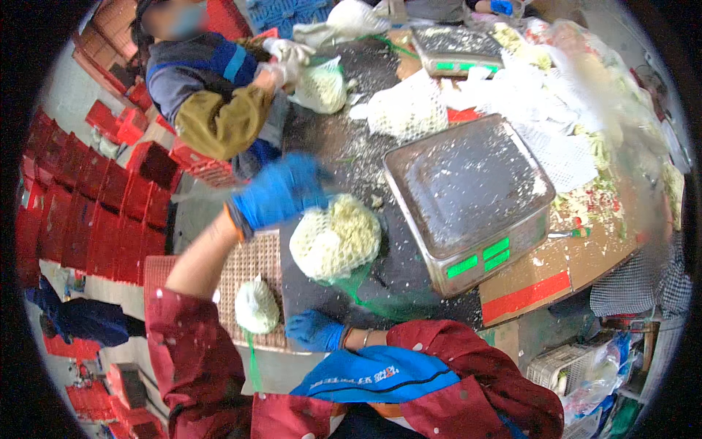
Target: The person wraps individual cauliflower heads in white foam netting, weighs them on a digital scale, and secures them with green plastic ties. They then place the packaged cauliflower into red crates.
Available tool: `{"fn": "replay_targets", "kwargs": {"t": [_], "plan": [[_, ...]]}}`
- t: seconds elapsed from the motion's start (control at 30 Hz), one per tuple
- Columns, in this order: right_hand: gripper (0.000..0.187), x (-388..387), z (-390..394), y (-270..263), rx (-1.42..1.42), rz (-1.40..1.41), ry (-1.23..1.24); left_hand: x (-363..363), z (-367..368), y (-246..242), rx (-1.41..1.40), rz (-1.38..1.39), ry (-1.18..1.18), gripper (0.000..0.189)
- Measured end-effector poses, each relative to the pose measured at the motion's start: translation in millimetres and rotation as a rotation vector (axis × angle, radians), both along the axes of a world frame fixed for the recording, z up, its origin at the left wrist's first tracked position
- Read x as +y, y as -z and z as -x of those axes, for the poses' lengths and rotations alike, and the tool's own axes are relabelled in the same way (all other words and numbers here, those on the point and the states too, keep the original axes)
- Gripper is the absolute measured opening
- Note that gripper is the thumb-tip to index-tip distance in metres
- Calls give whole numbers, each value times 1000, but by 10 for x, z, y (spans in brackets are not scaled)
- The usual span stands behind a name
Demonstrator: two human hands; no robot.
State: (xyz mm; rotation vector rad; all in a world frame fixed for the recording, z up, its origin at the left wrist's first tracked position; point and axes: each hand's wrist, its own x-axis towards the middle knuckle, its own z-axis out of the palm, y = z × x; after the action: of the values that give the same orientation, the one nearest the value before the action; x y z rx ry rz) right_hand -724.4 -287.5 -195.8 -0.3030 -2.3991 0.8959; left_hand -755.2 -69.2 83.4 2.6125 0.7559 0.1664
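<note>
My left hand (279, 192), in a blue glove, is raised just above and left of a cauliflower head (354, 222) in white foam netting. Motion blurs its fingers, so their grip is unclear. A pale, blurred strip (203, 195) shows left of this hand. Green mesh (359, 291) trails from the cauliflower towards me over the dark tabletop (406, 296). My right hand (315, 330), gloved in blue too, lies curled at the table's near edge, and what its fingers hold cannot be seen. Left of it, a smaller wrapped cauliflower (256, 307) with a green net tail sits on a woven-patterned crate (247, 247).
A scale (471, 186) with green displays stands to the right, another scale (458, 49) farther back. White foam nets (521, 99) and scraps pile up at right. Across the table, a gloved co-worker (219, 104) handles a bagged cauliflower (321, 88). Red crates (93, 203) fill the left.
</note>
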Motion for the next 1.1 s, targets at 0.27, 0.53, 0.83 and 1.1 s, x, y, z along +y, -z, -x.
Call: {"fn": "replay_targets", "kwargs": {"t": [0.27,0.53,0.83,1.1], "plan": [[34,-9,-14,-44,-6,-19,7,-240,-131,567,396,234,85,33],[26,-34,-135,-206,148,-128,118,916,-1088,-639,-653,803,-428,70],[23,-58,-24,-45,48,-76,114,-33,-1030,-77,-281,439,-17,72],[32,-57,-11,-88,-157,190,54,-1580,-376,-422,44,-306,139,85]]}}
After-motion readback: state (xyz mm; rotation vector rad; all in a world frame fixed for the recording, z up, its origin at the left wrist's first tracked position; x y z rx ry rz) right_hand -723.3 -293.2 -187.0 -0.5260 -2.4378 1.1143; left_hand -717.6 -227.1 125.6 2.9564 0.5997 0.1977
